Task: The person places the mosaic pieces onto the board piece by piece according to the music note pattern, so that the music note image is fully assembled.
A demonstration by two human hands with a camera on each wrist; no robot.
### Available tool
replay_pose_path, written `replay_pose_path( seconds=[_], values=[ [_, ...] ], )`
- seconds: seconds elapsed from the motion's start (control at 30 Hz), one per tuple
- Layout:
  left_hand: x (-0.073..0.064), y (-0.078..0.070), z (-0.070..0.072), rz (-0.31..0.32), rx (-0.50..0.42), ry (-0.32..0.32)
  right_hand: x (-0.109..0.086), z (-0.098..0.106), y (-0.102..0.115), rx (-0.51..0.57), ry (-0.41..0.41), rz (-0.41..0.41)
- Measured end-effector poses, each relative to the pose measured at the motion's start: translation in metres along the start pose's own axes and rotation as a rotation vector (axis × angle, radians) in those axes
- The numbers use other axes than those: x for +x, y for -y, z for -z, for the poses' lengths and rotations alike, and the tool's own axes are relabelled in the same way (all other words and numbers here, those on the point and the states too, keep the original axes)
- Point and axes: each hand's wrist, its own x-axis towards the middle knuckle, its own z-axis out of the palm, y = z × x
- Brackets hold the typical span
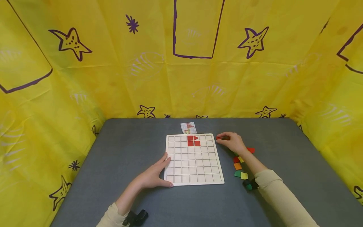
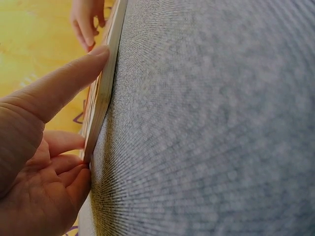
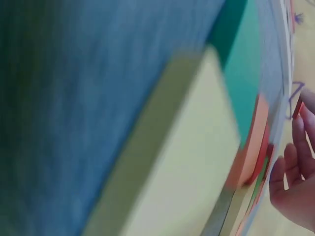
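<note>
A white gridded board lies on the grey table, with several red pieces in its top rows. At the board's front left corner is my left hand, thumb on the front edge and fingertips along the left edge. The left wrist view shows the thumb stretched out against the board's side. Just right of the board's far right corner, my right hand pinches a small red piece between thumb and fingertips. That red piece also shows at the right wrist view's edge.
A small printed card with a coloured pattern lies behind the board. Under and beside my right forearm are loose pieces: red, orange, green and yellow. A yellow patterned cloth stands around the table.
</note>
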Motion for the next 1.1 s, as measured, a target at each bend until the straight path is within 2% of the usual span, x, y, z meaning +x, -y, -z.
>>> replay_pose_path(
  seconds=[0.13, 0.3, 0.63, 0.83, 1.1],
  values=[
    [0.000, 0.001, 0.000, 0.005, 0.003, 0.000, -0.001, -0.009, 0.011, 0.034, 0.024, -0.024],
    [0.001, 0.002, 0.000, 0.004, -0.006, -0.001, 0.000, -0.022, 0.026, 0.045, 0.062, -0.005],
    [-0.001, 0.001, -0.001, 0.008, 0.003, -0.003, 0.009, -0.043, 0.036, -0.005, 0.083, 0.096],
    [0.000, 0.000, 0.000, 0.001, -0.008, -0.004, 0.010, -0.049, 0.040, -0.060, 0.056, 0.165],
    [0.000, 0.000, 0.001, -0.007, 0.000, -0.004, 0.009, -0.050, 0.044, -0.111, 0.050, 0.106]
  ],
)
